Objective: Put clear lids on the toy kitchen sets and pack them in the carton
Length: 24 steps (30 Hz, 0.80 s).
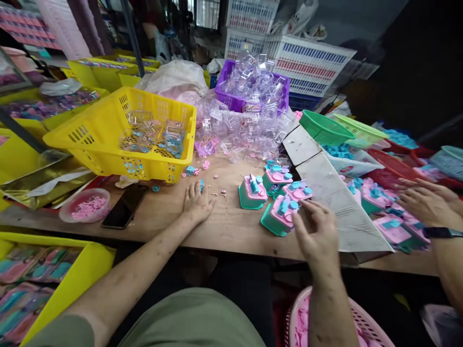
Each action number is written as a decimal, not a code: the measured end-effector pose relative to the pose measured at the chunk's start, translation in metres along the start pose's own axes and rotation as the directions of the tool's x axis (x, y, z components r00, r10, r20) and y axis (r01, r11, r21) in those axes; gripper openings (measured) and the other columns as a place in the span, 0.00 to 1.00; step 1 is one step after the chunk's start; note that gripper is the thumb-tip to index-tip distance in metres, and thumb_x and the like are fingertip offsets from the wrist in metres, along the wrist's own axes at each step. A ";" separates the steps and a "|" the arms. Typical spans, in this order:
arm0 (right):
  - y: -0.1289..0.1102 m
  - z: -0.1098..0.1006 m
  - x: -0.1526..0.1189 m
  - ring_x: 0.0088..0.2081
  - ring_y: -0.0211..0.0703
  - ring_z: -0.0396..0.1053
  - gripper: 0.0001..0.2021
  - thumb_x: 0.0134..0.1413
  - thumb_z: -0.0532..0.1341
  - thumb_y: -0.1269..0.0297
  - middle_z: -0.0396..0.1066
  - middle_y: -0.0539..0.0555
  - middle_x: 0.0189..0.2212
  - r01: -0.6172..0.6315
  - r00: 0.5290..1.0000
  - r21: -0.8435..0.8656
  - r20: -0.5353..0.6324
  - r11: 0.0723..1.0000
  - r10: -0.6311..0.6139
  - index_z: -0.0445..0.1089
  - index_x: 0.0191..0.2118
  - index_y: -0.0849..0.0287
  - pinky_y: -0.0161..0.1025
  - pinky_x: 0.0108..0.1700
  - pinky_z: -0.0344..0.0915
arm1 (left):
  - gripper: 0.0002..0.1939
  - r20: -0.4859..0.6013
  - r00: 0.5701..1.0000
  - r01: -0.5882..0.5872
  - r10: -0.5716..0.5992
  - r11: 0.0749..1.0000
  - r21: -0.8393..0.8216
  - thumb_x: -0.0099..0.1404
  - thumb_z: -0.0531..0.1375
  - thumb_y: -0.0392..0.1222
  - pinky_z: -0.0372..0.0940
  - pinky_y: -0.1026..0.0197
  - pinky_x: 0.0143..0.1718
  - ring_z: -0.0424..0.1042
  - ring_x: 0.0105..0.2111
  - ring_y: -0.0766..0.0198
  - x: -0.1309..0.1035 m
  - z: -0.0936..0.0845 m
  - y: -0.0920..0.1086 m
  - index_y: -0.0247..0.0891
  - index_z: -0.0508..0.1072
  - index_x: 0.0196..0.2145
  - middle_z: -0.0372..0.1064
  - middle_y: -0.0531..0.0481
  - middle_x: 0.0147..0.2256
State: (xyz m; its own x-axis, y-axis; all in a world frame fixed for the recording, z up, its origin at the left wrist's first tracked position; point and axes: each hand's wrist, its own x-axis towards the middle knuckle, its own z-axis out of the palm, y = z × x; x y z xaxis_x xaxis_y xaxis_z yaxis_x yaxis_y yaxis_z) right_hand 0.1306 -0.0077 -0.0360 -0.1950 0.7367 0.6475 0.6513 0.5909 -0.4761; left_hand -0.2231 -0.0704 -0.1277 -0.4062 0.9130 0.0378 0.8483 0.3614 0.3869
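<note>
My left hand lies flat on the wooden table, fingers stretched out, with a small blue piece by its fingertips. My right hand is at the right edge of a cluster of small toy boxes, its fingers apart and curved. Its thumb is beside the nearest toy box, which has a teal body, a pink top and blue parts; whether they touch I cannot tell. Close by stand a left toy box, a back toy box and another pink-topped toy box.
A yellow basket holds clear cases. Clear plastic cases pile up before a purple basket. A phone and a bowl of pink pieces lie left. Beyond a cardboard divider are a co-worker's hands.
</note>
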 end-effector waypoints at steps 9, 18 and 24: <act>0.013 0.066 -0.033 0.69 0.73 0.66 0.36 0.69 0.64 0.35 0.64 0.72 0.70 -0.040 0.993 -0.186 0.099 0.982 0.059 0.73 0.70 0.55 0.72 0.70 0.63 | 0.26 -0.132 0.986 -0.129 0.099 0.960 -0.247 0.82 0.54 0.41 0.48 0.28 0.81 0.52 0.81 0.32 0.088 -0.016 0.038 0.32 0.67 0.73 0.58 0.26 0.78; 0.023 0.057 -0.036 0.68 0.74 0.70 0.31 0.71 0.66 0.38 0.73 0.68 0.67 0.116 0.984 -0.141 0.148 0.983 -0.095 0.73 0.69 0.52 0.73 0.68 0.66 | 0.63 -0.079 0.872 -0.469 0.483 0.777 -0.419 0.56 0.83 0.53 0.61 0.45 0.80 0.62 0.78 0.35 0.038 0.028 0.097 0.35 0.57 0.79 0.59 0.25 0.77; 0.021 0.045 -0.044 0.66 0.71 0.72 0.32 0.70 0.66 0.33 0.73 0.66 0.66 0.113 0.985 -0.094 0.138 0.989 -0.099 0.76 0.66 0.51 0.72 0.68 0.68 | 0.31 -0.133 0.828 -0.539 0.546 0.707 -0.458 0.77 0.71 0.50 0.72 0.31 0.70 0.69 0.71 0.38 0.072 0.027 0.116 0.42 0.71 0.72 0.65 0.35 0.73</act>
State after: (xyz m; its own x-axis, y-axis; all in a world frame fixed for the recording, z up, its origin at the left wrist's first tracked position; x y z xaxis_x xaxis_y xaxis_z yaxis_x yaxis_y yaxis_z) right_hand 0.1197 -0.0123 -0.1014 -0.3582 0.7130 0.6028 0.6910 0.6366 -0.3424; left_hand -0.1450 0.0425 -0.1055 0.0816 0.9276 0.3645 0.6630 -0.3236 0.6750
